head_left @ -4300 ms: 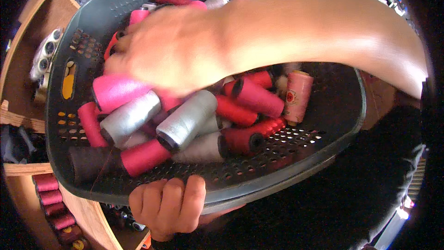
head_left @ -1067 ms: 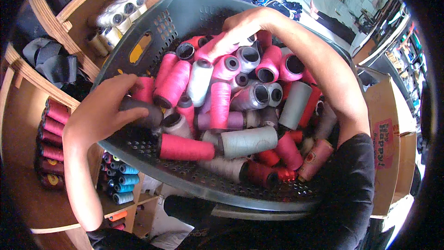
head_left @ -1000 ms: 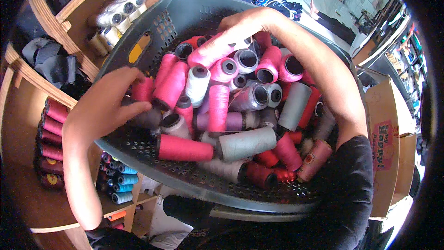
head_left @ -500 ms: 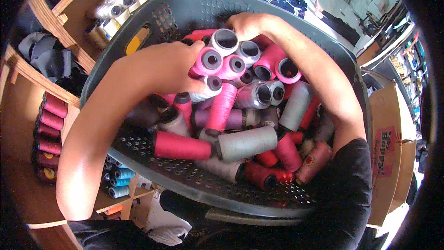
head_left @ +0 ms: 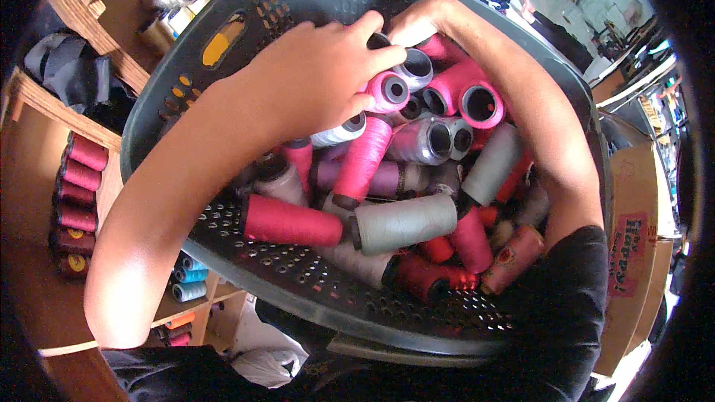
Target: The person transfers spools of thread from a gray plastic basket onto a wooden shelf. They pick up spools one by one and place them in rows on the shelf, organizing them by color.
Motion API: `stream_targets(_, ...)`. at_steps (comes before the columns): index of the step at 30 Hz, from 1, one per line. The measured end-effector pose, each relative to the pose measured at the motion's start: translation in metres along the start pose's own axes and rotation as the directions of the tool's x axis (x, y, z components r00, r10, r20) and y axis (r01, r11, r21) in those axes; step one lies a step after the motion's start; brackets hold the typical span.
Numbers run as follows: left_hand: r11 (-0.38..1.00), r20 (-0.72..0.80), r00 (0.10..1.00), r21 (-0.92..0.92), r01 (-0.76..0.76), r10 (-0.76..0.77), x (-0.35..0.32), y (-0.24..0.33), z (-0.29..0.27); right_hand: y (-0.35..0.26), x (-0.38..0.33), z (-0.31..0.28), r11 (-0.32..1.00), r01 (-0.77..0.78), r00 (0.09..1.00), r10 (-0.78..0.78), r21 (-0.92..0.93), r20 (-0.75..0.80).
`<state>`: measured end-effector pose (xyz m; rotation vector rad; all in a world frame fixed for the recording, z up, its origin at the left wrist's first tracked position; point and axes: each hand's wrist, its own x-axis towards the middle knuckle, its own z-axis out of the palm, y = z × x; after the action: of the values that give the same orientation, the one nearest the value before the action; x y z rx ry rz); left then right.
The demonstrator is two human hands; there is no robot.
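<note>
Looks like a hands-in step: spools (head_left: 363, 156) heaped in the basket (head_left: 305, 0), left hand (head_left: 328, 63) over the basket's far half, fingers half-spread, can't tell if gripping. Right hand (head_left: 418, 24) by the basket's far wall, fingertips hidden, hold unclear. Lifting one needs fingers round it.

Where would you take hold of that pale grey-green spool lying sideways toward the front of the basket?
Probably around the middle of the pale grey-green spool, coming from above and closing across its width. It lies on its side with its upper surface uncovered, and its rounded body is narrower across than along. The red spool close to its left end likely leaves less room there.
</note>
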<state>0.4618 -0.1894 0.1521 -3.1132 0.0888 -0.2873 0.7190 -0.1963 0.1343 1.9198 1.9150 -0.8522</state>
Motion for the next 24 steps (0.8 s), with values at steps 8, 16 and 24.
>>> stream_targets(8,0.975,-0.089,0.991,0.204,-0.083,0.103,0.006,0.008,0.005,0.028,0.016,0.015,0.966,0.179,0.983,-0.184,0.187,0.008)
stream_targets(16,0.973,-0.057,0.992,0.207,-0.101,0.115,0.003,0.015,0.009,0.001,-0.059,0.002,1.000,0.003,0.978,-0.008,-0.026,-0.211)
stream_targets(24,0.985,0.031,0.999,0.169,0.027,-0.033,-0.010,-0.023,-0.008,0.017,-0.102,-0.029,0.919,-0.172,0.985,0.149,0.356,0.090)
